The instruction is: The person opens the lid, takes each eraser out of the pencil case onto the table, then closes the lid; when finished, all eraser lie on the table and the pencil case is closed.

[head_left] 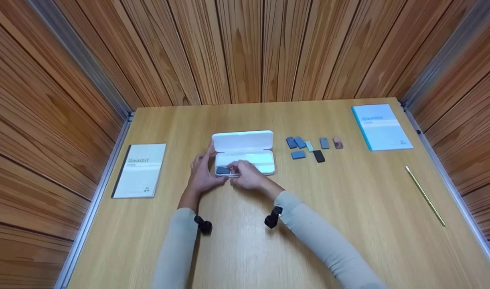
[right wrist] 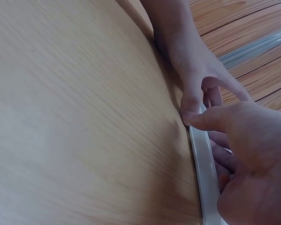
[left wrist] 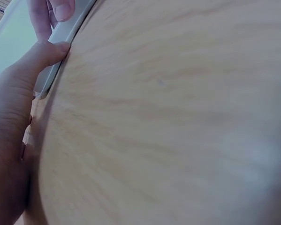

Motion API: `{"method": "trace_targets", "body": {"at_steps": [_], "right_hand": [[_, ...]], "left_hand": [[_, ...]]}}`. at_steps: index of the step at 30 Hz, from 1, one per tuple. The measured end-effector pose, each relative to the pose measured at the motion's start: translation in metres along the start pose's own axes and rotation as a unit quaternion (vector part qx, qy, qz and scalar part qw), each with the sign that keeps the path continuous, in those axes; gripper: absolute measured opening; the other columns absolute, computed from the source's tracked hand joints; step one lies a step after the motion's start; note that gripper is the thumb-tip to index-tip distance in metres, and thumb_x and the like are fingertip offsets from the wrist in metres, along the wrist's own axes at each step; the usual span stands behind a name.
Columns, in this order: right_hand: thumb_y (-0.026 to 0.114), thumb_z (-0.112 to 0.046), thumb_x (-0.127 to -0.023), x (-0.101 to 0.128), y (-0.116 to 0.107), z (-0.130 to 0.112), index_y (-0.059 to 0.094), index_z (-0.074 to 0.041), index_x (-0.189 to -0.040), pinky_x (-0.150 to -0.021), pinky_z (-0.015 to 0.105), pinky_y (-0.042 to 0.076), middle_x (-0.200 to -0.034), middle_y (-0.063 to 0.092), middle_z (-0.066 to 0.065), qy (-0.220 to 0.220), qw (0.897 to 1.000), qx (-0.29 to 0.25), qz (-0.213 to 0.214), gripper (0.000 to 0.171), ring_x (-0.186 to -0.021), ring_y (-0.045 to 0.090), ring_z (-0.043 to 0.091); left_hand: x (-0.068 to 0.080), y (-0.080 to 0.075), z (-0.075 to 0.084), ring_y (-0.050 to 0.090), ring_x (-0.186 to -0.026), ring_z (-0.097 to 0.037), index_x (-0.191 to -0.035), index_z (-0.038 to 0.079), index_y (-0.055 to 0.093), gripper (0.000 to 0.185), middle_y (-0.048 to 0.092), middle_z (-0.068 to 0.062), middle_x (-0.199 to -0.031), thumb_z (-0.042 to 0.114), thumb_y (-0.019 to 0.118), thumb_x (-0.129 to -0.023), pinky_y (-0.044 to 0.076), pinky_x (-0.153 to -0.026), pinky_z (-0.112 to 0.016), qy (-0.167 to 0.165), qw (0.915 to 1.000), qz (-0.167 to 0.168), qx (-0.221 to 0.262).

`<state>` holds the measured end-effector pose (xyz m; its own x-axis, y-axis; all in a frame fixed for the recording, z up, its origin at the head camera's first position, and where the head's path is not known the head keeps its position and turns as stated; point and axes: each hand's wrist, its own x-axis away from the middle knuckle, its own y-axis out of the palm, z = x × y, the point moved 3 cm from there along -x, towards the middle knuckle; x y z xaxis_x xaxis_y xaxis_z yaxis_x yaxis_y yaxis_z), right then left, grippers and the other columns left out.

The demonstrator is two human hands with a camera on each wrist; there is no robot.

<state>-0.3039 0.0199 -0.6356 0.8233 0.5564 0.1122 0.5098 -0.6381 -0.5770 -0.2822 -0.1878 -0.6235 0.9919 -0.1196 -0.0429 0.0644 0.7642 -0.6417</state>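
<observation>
A white pencil case (head_left: 265,167) lies on the table with its lid (head_left: 243,141) raised at the back. My left hand (head_left: 203,174) grips the case's left end, its thumb on the front edge and its fingers along the left side. My right hand (head_left: 248,174) reaches over the front edge with curled fingers inside the case. Its fingertips are at the right end of a dark blue-grey block (head_left: 223,170), which looks like an eraser. In the right wrist view the right thumb (right wrist: 210,118) lies by the left thumb; the fingers hide whether anything is pinched.
Right of the case lie several small eraser-like blocks: blue ones (head_left: 298,155), a pale green one (head_left: 309,146), a black one (head_left: 319,156) and a reddish one (head_left: 338,143). Notebooks lie at left (head_left: 140,172) and far right (head_left: 383,127). A gold pencil-like stick (head_left: 425,196) lies near the right edge.
</observation>
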Motion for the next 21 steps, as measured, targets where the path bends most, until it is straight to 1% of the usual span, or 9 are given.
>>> {"method": "trace_targets", "body": {"at_steps": [4, 8, 11, 13, 16, 17, 21], "right_hand": [[0.078, -0.009, -0.097, 0.001, -0.001, -0.003, 0.066, -0.01, -0.143, -0.107, 0.045, 0.059, -0.122, 0.077, 0.01, 0.011, 1.0, -0.026, -0.001, 0.048, -0.113, 0.073, 0.025], [0.075, -0.008, -0.101, 0.008, -0.005, -0.016, 0.068, -0.01, -0.141, -0.104, 0.039, 0.06, -0.122, 0.078, 0.009, 0.018, 0.999, -0.028, 0.001, 0.04, -0.113, 0.073, 0.023], [0.074, -0.007, -0.103, 0.015, -0.009, -0.031, 0.069, -0.009, -0.143, -0.105, 0.04, 0.06, -0.123, 0.078, 0.011, 0.024, 0.999, -0.036, 0.0, 0.04, -0.114, 0.073, 0.024], [0.073, -0.008, -0.104, 0.02, -0.011, -0.04, 0.069, -0.008, -0.147, -0.11, 0.042, 0.059, -0.125, 0.078, 0.011, 0.028, 0.999, -0.042, 0.001, 0.043, -0.117, 0.073, 0.024], [0.073, -0.008, -0.103, 0.021, -0.01, -0.041, 0.068, -0.008, -0.15, -0.113, 0.041, 0.057, -0.126, 0.078, 0.01, 0.026, 0.999, -0.046, 0.013, 0.047, -0.118, 0.072, 0.021], [0.074, -0.008, -0.103, 0.021, -0.01, -0.041, 0.069, -0.007, -0.15, -0.113, 0.04, 0.057, -0.126, 0.078, 0.01, 0.024, 0.999, -0.045, 0.018, 0.048, -0.118, 0.072, 0.02], [0.074, -0.005, -0.102, 0.023, -0.01, -0.049, 0.068, 0.004, -0.148, -0.111, 0.041, 0.058, -0.122, 0.079, 0.017, -0.003, 0.999, -0.034, 0.027, 0.048, -0.115, 0.074, 0.026]], "left_hand": [[0.0, -0.001, 0.0, 0.04, -0.151, -0.037, -0.183, 0.038, 0.011, 0.134, 0.059, -0.003, -0.17, 0.04, 0.099, -0.082, 0.029, -0.131, -0.07, 0.006, 1.0, -0.005, 0.0], [0.001, -0.002, 0.001, 0.039, -0.151, -0.037, -0.183, 0.037, 0.011, 0.134, 0.058, -0.004, -0.17, 0.038, 0.099, -0.082, 0.028, -0.131, -0.07, 0.008, 0.9999, -0.013, 0.001], [0.001, -0.003, 0.0, 0.039, -0.152, -0.038, -0.183, 0.037, 0.01, 0.134, 0.059, -0.005, -0.169, 0.036, 0.099, -0.082, 0.027, -0.13, -0.069, 0.009, 0.9998, -0.016, 0.003], [0.001, -0.002, -0.001, 0.039, -0.153, -0.037, -0.183, 0.038, 0.01, 0.134, 0.06, -0.006, -0.168, 0.036, 0.099, -0.083, 0.028, -0.13, -0.068, 0.009, 0.9998, -0.018, 0.006], [0.0, -0.002, -0.002, 0.04, -0.152, -0.038, -0.183, 0.037, 0.01, 0.134, 0.06, -0.008, -0.167, 0.035, 0.099, -0.083, 0.027, -0.13, -0.066, 0.014, 0.9997, -0.017, 0.006], [0.0, -0.002, -0.002, 0.04, -0.152, -0.038, -0.183, 0.036, 0.01, 0.134, 0.061, -0.008, -0.166, 0.034, 0.099, -0.082, 0.026, -0.13, -0.065, 0.017, 0.9997, -0.016, 0.007], [-0.001, -0.003, -0.001, 0.044, -0.149, -0.039, -0.183, 0.03, 0.013, 0.135, 0.063, -0.011, -0.164, 0.036, 0.1, -0.08, 0.024, -0.129, -0.064, 0.029, 0.9995, -0.009, 0.003]]}}
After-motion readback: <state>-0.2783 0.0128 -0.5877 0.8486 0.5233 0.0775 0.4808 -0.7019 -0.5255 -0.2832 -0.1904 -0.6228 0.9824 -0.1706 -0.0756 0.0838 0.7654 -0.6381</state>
